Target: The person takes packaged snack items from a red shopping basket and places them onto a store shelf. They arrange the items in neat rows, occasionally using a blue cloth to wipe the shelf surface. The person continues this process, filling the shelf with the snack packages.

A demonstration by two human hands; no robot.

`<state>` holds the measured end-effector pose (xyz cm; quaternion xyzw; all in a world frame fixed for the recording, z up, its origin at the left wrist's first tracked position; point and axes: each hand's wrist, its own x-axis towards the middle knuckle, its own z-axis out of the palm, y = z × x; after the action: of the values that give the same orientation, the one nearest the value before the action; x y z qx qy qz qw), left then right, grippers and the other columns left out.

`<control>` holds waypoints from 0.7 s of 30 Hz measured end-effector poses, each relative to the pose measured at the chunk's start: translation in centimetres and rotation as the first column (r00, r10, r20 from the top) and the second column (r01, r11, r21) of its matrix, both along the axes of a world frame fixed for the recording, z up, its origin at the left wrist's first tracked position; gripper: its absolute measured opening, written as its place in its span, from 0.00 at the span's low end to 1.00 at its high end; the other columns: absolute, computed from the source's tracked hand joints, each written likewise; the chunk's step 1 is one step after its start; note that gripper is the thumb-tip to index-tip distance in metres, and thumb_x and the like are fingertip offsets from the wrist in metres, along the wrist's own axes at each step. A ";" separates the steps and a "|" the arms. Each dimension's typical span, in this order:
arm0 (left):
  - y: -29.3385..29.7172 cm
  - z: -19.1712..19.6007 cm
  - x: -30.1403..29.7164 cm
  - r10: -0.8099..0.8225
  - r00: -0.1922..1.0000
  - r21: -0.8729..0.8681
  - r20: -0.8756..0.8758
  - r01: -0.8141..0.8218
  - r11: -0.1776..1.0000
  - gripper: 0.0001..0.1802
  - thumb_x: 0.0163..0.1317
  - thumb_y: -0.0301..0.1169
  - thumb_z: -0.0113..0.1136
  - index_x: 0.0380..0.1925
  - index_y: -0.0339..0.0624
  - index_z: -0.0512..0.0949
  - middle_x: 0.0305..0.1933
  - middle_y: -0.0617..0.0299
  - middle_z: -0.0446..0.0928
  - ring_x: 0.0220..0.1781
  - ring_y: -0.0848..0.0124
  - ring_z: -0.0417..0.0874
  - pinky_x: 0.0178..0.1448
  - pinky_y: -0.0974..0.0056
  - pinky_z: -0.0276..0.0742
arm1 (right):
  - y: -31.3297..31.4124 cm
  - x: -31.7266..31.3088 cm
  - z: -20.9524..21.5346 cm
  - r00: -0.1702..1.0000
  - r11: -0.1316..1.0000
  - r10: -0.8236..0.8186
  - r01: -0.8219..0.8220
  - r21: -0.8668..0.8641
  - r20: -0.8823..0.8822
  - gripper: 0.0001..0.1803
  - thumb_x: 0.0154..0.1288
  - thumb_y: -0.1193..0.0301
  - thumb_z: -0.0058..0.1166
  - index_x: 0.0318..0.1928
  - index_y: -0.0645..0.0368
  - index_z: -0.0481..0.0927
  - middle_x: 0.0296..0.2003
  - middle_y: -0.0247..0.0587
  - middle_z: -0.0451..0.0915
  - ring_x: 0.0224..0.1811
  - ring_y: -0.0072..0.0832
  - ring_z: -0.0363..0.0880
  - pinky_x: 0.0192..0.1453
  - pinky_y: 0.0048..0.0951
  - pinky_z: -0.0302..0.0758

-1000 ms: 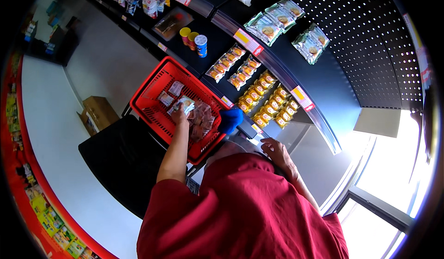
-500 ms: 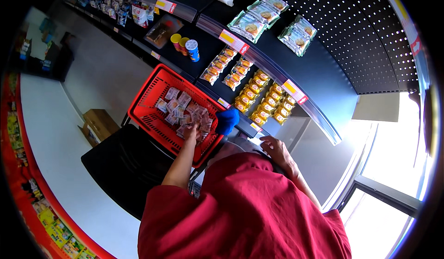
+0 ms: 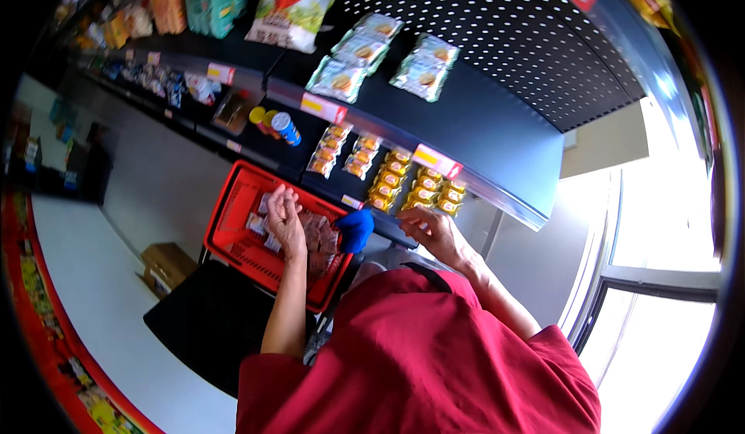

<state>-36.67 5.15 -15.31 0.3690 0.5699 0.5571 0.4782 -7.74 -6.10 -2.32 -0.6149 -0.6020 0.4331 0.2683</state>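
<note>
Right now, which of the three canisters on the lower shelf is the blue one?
The rightmost blue canister, in the picture, with a pale lid; the two yellow-lidded canisters stand to its left.

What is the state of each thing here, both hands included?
Red basket: upright, partly filled.
Small packets: loosely piled inside it.
Left hand: over the basket, fingers loosely open.
Right hand: fingers bent.
Blue canister: standing, lidded.
Gold-wrapped snacks: arranged in rows.
Green-edged packets: lying, overlapping.
</note>
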 end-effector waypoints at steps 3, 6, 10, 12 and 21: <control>2.0 9.2 4.7 -0.102 0.993 0.243 -0.065 0.114 0.963 0.17 0.77 0.33 0.55 0.61 0.39 0.74 0.58 0.53 0.80 0.56 0.67 0.82 0.58 0.64 0.79 | 2.2 1.6 3.1 0.980 0.992 -0.126 0.128 0.003 -0.152 0.13 0.78 0.71 0.52 0.58 0.61 0.80 0.43 0.40 0.87 0.42 0.24 0.85 0.47 0.28 0.83; 4.0 13.5 9.2 -0.256 0.956 0.410 -0.145 0.293 0.864 0.16 0.76 0.27 0.54 0.61 0.39 0.74 0.58 0.53 0.80 0.58 0.68 0.82 0.62 0.65 0.77 | 5.2 4.2 4.3 0.899 0.964 -0.190 0.247 0.099 -0.394 0.18 0.78 0.67 0.53 0.61 0.63 0.76 0.47 0.43 0.85 0.46 0.25 0.85 0.45 0.28 0.82; 7.9 15.8 16.0 -0.352 0.851 0.448 -0.391 0.510 0.735 0.21 0.74 0.34 0.59 0.64 0.41 0.73 0.60 0.52 0.79 0.62 0.62 0.80 0.62 0.59 0.77 | 9.7 8.6 4.2 0.832 0.896 -0.340 0.429 0.118 -0.438 0.21 0.79 0.63 0.53 0.63 0.64 0.74 0.50 0.47 0.83 0.49 0.30 0.84 0.46 0.30 0.84; 10.4 15.2 18.7 -0.270 0.778 0.398 -0.568 0.547 0.736 0.25 0.71 0.36 0.61 0.65 0.42 0.72 0.61 0.46 0.77 0.65 0.50 0.76 0.68 0.52 0.71 | 12.4 10.3 3.0 0.796 0.874 -0.359 0.470 0.123 -0.487 0.23 0.77 0.64 0.55 0.63 0.66 0.73 0.50 0.48 0.83 0.48 0.31 0.85 0.43 0.31 0.87; 14.4 13.4 24.9 -0.168 0.433 0.095 -0.885 0.522 0.848 0.27 0.69 0.41 0.58 0.61 0.35 0.71 0.60 0.41 0.77 0.63 0.44 0.75 0.67 0.46 0.69 | 19.7 11.3 0.9 0.850 0.863 -0.449 0.492 0.112 -0.277 0.30 0.69 0.65 0.64 0.63 0.72 0.72 0.43 0.52 0.86 0.42 0.32 0.88 0.32 0.31 0.88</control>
<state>-11.82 19.58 -1.95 0.7833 0.5278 0.2833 0.1661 3.56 13.64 -1.46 -0.6598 -0.4317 0.3694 0.4917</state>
